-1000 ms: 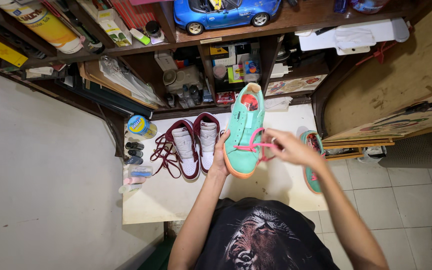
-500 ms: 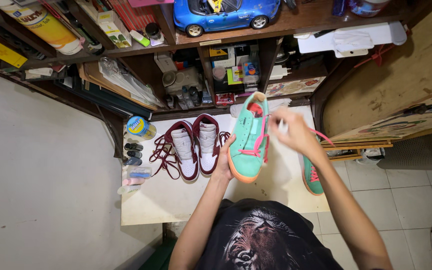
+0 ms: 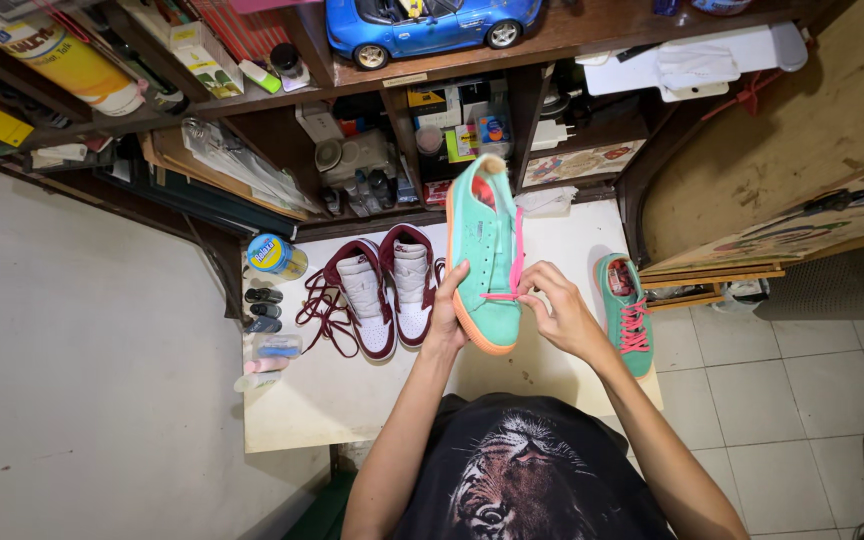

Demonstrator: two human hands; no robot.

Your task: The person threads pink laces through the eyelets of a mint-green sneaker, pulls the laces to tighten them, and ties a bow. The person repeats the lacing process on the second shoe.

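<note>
Lacing step: left hand clamps the mint-green sneaker above the white table; right hand, at the sneaker's 4 o'clock, pinches its pink lace. Next probably calls for threading 1 eyelet.

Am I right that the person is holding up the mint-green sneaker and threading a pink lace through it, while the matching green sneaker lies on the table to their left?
Not quite: the head view shows the matching green sneaker lying to their right. The rest holds: the hands lift the mint-green sneaker and work its pink lace.
</note>
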